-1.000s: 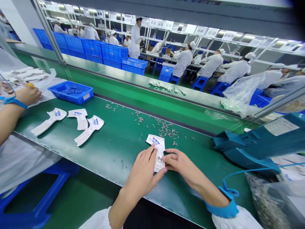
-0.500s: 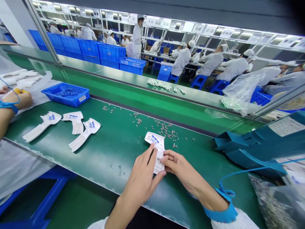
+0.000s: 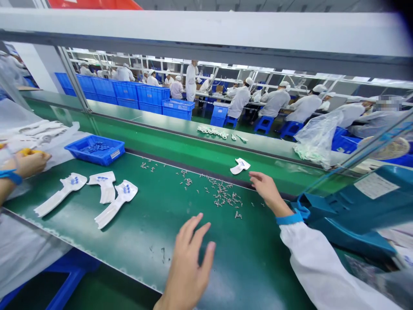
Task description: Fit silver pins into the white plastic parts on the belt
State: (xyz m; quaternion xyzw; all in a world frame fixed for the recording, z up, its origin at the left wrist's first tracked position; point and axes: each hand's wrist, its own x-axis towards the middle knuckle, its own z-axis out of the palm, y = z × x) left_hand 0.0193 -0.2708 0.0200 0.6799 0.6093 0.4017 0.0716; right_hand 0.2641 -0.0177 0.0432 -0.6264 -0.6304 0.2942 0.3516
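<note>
While our right hand hovers, fingers open, near a white piece, our left hand, fingers spread and empty, hangs over the green belt.

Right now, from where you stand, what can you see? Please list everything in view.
conveyor belt: 1, green, across the front
moulded pieces: 3, white, on the belt at left
small metal parts: many, silvery, scattered mid-belt
crate of parts: 1, blue, belt's far left
lone moulded piece: 1, white, on the far green belt
plastic bag: 1, clear, far right
machine housing: 1, teal, right
workers: several, white coats, beyond the belts
co-worker's hand: 1, blue wrist strap, left edge
left hand: 1, bare, open, empty, above the belt's near side
right hand: 1, bare, open, empty, blue cuff, beyond the metal parts
</note>
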